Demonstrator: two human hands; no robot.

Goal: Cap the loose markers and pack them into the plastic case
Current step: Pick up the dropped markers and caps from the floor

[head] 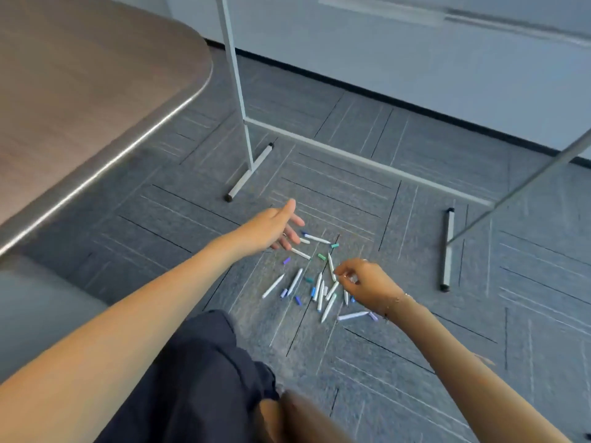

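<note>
Several white markers [320, 292] lie scattered on the grey carpet, some uncapped. Loose caps lie among them: a green cap [321, 257], a teal cap [334, 246], a purple cap [287, 260] and a blue cap [298, 300]. My left hand [271, 231] hovers over the far left of the pile, fingers spread and relaxed, just above two white markers [300, 252]. At the right side of the pile, my right hand [367, 286] has its fingers curled, with thumb and forefinger pinching the near end of a white marker [331, 265]. No plastic case is in view.
A wooden table [80, 91] with a metal edge overhangs at the left. A white stand's feet rest on the carpet, one behind the pile [248, 172] and one to the right [447, 251], joined by a floor bar. My knee in dark trousers [198, 378] is below.
</note>
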